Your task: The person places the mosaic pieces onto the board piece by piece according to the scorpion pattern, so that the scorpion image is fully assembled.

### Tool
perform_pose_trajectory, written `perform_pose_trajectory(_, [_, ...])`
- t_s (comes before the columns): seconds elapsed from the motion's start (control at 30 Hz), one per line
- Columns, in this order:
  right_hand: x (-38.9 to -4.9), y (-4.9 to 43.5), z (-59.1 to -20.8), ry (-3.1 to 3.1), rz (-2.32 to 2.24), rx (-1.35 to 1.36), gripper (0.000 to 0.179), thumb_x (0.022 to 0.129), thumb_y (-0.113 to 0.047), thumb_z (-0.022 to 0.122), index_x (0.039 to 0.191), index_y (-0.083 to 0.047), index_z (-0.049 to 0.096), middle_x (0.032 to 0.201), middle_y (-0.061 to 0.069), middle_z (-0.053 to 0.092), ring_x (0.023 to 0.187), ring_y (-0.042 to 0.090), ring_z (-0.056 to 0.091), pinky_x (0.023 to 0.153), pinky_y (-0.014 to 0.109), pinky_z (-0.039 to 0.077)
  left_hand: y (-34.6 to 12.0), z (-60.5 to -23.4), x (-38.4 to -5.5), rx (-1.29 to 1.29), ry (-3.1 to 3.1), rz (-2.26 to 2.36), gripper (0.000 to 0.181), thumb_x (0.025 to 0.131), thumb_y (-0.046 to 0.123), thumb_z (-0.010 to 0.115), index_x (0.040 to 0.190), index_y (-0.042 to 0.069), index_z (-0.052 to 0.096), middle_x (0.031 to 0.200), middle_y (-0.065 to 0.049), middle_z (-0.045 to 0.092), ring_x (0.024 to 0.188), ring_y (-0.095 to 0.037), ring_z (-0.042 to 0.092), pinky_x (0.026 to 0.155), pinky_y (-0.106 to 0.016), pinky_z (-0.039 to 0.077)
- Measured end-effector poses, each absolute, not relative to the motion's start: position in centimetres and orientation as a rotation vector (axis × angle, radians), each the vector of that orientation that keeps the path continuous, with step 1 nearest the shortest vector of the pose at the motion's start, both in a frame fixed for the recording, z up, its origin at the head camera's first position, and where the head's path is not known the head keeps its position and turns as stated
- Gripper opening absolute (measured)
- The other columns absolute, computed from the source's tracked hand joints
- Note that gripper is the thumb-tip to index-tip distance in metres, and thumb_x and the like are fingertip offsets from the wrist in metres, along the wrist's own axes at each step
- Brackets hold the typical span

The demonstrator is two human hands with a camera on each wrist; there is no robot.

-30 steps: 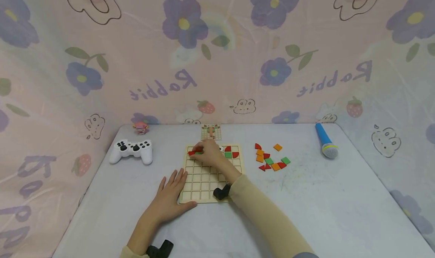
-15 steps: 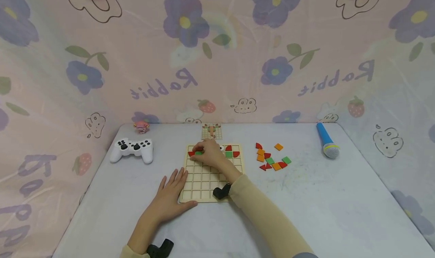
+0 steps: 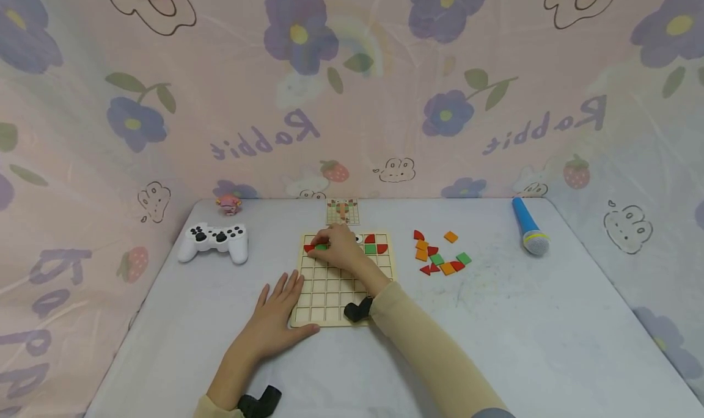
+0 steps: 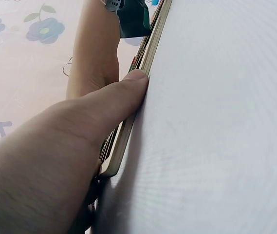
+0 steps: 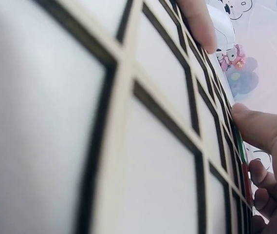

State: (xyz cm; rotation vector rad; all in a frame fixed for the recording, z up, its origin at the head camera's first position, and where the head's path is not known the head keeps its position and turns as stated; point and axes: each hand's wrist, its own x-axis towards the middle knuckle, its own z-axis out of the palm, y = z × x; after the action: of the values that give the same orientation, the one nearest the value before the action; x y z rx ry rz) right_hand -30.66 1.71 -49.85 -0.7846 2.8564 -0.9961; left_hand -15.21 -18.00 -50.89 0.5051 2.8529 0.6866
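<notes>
A pale wooden grid board (image 3: 333, 299) lies on the table in front of the person. My left hand (image 3: 272, 329) rests by its lower left corner with the fingers spread at the side edge; in the left wrist view the thumb (image 4: 128, 87) lies along the board's front edge. Over the board's upper left reaches my right hand (image 3: 341, 247), thumb and fingers curled close about a red rounded tile (image 3: 308, 248) beside a green tile (image 3: 321, 247). The palm and fingers hide part of the top rows. Another green tile (image 3: 370, 249) with red ones sits at upper right.
Loose red, orange and green tiles (image 3: 448, 269) lie right of the board. Behind it stands a small pattern card (image 3: 343, 212). A white game controller (image 3: 214, 244) and a pink figurine (image 3: 228, 204) are at left, a blue toy microphone (image 3: 529, 228) at far right.
Under the right fingers the red tile, slanted a second ago, now lies squarer beside the green tile. The left hand has stayed in place.
</notes>
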Motion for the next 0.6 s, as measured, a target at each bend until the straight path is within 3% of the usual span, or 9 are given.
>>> perform_pose_trajectory(0.17, [-30.64, 1.72, -49.75, 2.853, -0.985, -0.768, 0.023, 0.095, -0.036, 0.082, 0.108, -0.017, 0.082, 0.107, 0.0, 0.079, 0.124, 0.03, 0.062, 0.125, 0.06, 0.03, -17.99, -50.93, -15.25, 0.513, 2.86, 0.693, 0.112, 0.091, 0.072, 0.067, 0.169, 0.005, 0.023, 0.176, -0.014, 0.015, 0.165, -0.036, 0.007, 0.129, -0.067, 0.002])
perform_pose_trajectory(0.33, [-30.46, 1.66, -49.44, 2.837, -1.013, -0.745, 0.022, 0.094, -0.032, 0.083, 0.108, -0.015, 0.081, 0.108, 0.004, 0.076, 0.115, 0.027, 0.062, 0.111, 0.055, 0.044, -18.0, -50.87, -15.24, 0.518, 2.866, 0.704, 0.111, 0.091, 0.071, 0.067, 0.168, 0.004, 0.024, 0.176, -0.015, 0.017, 0.165, -0.037, 0.008, 0.128, -0.067, 0.002])
perform_pose_trajectory(0.6, [-30.2, 1.62, -48.84, 2.845, -1.01, -0.758, 0.025, 0.092, -0.032, 0.084, 0.11, -0.014, 0.08, 0.107, 0.004, 0.074, 0.107, 0.024, 0.063, 0.103, 0.051, 0.049, -18.11, -50.78, -15.17, 0.503, 2.862, 0.692, 0.112, 0.09, 0.071, 0.069, 0.169, 0.005, 0.023, 0.176, -0.014, 0.015, 0.165, -0.036, 0.007, 0.129, -0.066, 0.001])
